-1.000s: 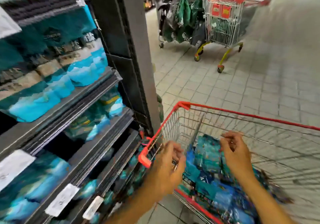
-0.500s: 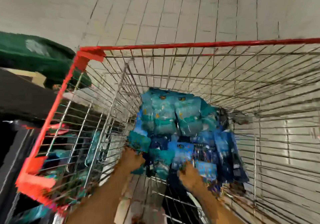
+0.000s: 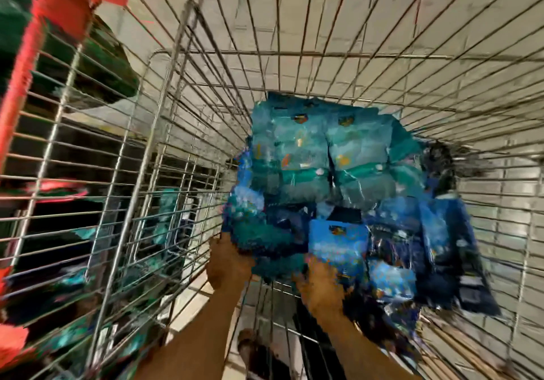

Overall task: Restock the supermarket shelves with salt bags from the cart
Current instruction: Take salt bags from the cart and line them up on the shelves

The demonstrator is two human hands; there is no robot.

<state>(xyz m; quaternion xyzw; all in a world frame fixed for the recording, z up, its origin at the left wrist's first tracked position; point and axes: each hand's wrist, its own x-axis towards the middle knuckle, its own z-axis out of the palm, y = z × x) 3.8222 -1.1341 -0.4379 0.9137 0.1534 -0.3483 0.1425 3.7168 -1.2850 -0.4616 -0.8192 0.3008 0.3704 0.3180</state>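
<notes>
Head view, blurry. Wire cart (image 3: 294, 64) fills the frame, red rim corner (image 3: 73, 0) top left. Thru the left wall: dark shelving (image 3: 59, 156) w/ teal packs, too smeared to read; a folded inner wire flap (image 3: 164, 150) stands between cart wall and the load. Tiled floor (image 3: 368, 12) shows thru the far mesh. A foot (image 3: 250, 347) shows below the cart bottom, near lower edge.

Cart holds one heap of salt bags (image 3: 338, 203), center-right on the wire bottom: teal-green bags (image 3: 318, 150) at far side, two side by side, long axis running away from the viewer, logos toward the far end; darker blue bags (image 3: 441, 247) nearer and right, overlapping, tilted; exact count can't tell.

Left hand (image 3: 228, 265) is at the heap's near-left edge, touching a teal bag; right hand (image 3: 321, 285) under/against a light-blue bag (image 3: 338, 247). Fingers of both hidden behind bags + blur: can't tell if curled round anything or flat.
</notes>
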